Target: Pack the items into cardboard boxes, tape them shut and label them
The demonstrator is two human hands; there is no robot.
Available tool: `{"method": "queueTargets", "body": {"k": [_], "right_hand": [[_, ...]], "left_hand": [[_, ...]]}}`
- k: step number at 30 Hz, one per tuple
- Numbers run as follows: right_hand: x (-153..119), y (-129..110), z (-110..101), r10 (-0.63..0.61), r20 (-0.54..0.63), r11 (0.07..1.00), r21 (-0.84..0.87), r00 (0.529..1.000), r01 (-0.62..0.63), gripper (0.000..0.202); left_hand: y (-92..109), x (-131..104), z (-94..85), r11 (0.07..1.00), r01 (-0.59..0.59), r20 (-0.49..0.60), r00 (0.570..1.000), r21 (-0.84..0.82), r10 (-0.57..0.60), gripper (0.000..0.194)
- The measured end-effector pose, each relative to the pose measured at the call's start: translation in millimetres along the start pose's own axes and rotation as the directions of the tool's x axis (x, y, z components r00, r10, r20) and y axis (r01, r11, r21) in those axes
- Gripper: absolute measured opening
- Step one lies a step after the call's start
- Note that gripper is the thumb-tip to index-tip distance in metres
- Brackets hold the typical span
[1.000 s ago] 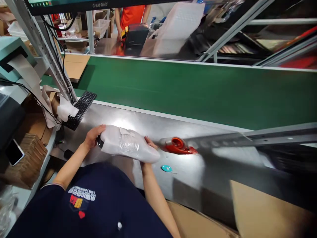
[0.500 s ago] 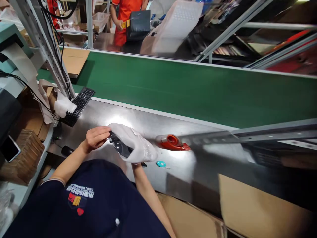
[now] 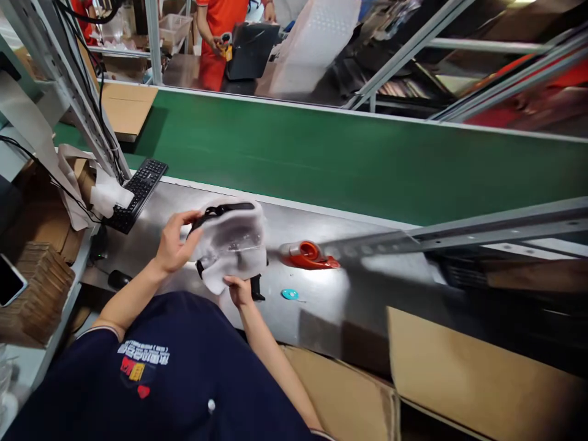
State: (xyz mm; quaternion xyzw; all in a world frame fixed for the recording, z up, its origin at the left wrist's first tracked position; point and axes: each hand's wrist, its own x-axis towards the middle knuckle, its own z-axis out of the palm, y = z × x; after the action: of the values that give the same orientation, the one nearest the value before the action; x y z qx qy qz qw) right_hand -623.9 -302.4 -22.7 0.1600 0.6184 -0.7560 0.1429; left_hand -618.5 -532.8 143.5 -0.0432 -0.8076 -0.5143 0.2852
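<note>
A black item, partly covered by a white foam sleeve [image 3: 236, 245], is held above the steel table [image 3: 316, 315]. On its left side my left hand [image 3: 177, 242] grips the black edge between thumb and fingers. My right hand [image 3: 239, 290] pinches the lower edge of the white sleeve from below. Close to my right wrist, a small black piece [image 3: 257, 288] shows. Right of the hands lie a red tape dispenser [image 3: 309, 254] with clear tape and a small turquoise disc [image 3: 290, 294].
Beyond the table runs a green conveyor belt [image 3: 321, 159], with a flat cardboard box [image 3: 126, 110] on it. A keyboard [image 3: 140, 193] and mouse [image 3: 119, 280] sit left. Cardboard [image 3: 468, 373] stands front right. Across the belt, a person in orange [image 3: 215, 37] holds a dark package.
The wrapped item has been tilted up, showing its broad side. My left hand has spread around its edge, and my right hand has come into view beneath it. The camera view has shifted slightly.
</note>
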Motion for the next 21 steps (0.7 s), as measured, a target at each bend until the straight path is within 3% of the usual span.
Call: {"method": "queueTargets", "body": {"k": [2, 5, 7, 9, 13, 17, 19, 21], "right_hand": [[-4.1, -1.6, -1.8, 0.018, -0.013, 0.998, 0.064, 1.000, -0.017, 0.044], [-8.5, -3.6, -2.2, 0.046, -0.034, 0.990, 0.133, 0.998, -0.041, 0.038], [-10.5, -3.2, 0.1, 0.062, -0.051, 0.984, 0.171, 0.997, -0.052, 0.036], [-12.1, -1.9, 3.9, 0.075, -0.073, 0.978, 0.202, 0.994, -0.059, 0.037], [-14.9, 0.2, 11.7, 0.084, -0.128, 0.970, 0.237, 0.988, -0.052, 0.042], [-18.4, 0.7, 19.7, 0.082, -0.146, 0.971, 0.237, 0.986, -0.046, 0.047], [-20.3, 1.0, 25.6, 0.071, -0.121, 0.971, 0.234, 0.990, -0.041, 0.044], [-22.0, 1.2, 31.7, 0.037, -0.075, 0.971, 0.237, 0.996, -0.018, 0.038]], "left_hand": [[-5.5, 7.2, 1.2, 0.993, 0.106, -0.025, 0.994, -0.042, -0.108, 0.035], [-16.8, 8.2, 3.4, 0.986, 0.141, -0.021, 0.989, -0.091, -0.144, 0.038], [-22.1, 2.8, 5.3, 0.995, 0.091, -0.062, 0.994, -0.049, -0.094, 0.044], [-25.5, -4.0, 6.9, 0.995, 0.016, -0.147, 0.989, 0.100, -0.001, 0.047], [-28.0, -11.0, 8.6, 0.913, -0.053, -0.217, 0.964, 0.405, 0.152, 0.019], [-17.2, -13.7, 18.2, 0.895, -0.139, -0.139, 0.967, 0.424, 0.216, 0.009], [-7.0, -19.4, 30.1, 0.872, -0.255, -0.032, 0.955, 0.417, 0.294, 0.012], [3.1, -28.1, 44.7, 0.812, -0.401, 0.116, 0.913, 0.423, 0.391, 0.018]]}}
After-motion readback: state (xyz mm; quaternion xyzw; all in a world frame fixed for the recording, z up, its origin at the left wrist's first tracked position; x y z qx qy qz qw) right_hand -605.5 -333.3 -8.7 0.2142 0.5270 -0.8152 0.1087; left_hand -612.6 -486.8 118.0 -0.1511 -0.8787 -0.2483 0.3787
